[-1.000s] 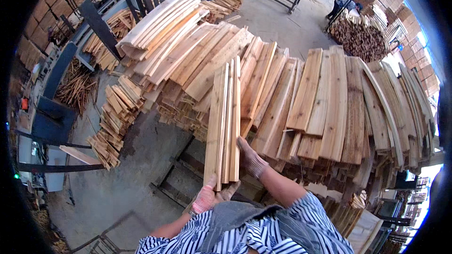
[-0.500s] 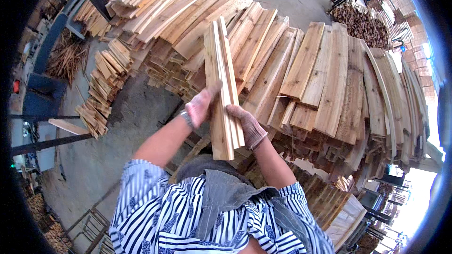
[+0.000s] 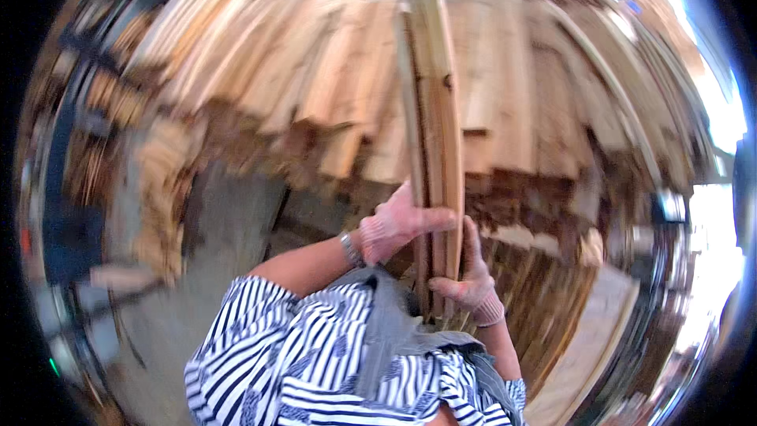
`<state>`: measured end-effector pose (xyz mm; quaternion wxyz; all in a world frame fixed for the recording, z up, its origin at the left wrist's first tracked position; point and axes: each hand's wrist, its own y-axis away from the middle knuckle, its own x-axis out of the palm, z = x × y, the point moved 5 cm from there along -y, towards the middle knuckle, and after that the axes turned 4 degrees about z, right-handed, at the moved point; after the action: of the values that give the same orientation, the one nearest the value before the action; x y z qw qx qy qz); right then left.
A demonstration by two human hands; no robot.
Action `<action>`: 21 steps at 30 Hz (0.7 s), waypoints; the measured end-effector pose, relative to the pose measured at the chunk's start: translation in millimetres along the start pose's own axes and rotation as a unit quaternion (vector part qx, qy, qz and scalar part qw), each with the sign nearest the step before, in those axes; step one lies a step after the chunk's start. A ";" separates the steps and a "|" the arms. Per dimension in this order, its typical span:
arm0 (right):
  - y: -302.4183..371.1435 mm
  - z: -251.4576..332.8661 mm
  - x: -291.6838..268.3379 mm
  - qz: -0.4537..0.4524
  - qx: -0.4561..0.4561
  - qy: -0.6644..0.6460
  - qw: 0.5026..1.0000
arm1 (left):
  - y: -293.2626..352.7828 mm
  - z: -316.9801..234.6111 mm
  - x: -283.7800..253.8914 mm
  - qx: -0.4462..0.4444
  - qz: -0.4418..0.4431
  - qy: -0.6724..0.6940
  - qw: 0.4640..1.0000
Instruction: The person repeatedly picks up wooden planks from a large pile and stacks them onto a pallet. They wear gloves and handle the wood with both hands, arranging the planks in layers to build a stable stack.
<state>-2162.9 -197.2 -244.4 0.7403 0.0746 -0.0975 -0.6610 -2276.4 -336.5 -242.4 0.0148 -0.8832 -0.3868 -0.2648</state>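
Observation:
A bundle of long wooden boards stands upright in front of me, gripped in both gloved hands. My left hand, in a pinkish knitted glove, is closed around the bundle's left side with its thumb across the front. Lower down, my right hand wears a similar glove and clasps the right side near the bottom end, its thumb on the near face. The boards lie against each other, and the foremost one shows a dark knot. How many there are I cannot tell.
A broad, blurred stack of planks spreads across the far side. Shorter wood pieces are piled at the left on the concrete floor. More stacked boards stand close by at my right.
The boards have swung rightward and turned more upright. My left hand now holds lower on them, and my right hand has shifted down toward their bottom end. The surroundings are smeared by head motion.

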 end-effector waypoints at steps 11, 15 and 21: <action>193.9 31.6 -69.0 -0.469 -0.232 0.189 0.831 | -10.5 40.2 230.8 -0.036 0.355 -0.069 0.932; 359.0 65.9 -53.4 -0.611 -0.181 0.079 0.767 | -8.2 42.7 327.4 -0.033 0.489 -0.112 0.864; 595.1 29.2 -35.8 -0.744 0.028 0.185 0.642 | -1.2 16.7 459.8 0.294 0.612 -0.362 0.639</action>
<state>-1600.1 -92.7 -75.3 -0.0005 0.2633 0.1114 -0.9583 -2011.9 -21.1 -36.6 0.2910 -0.8924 0.2099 0.2737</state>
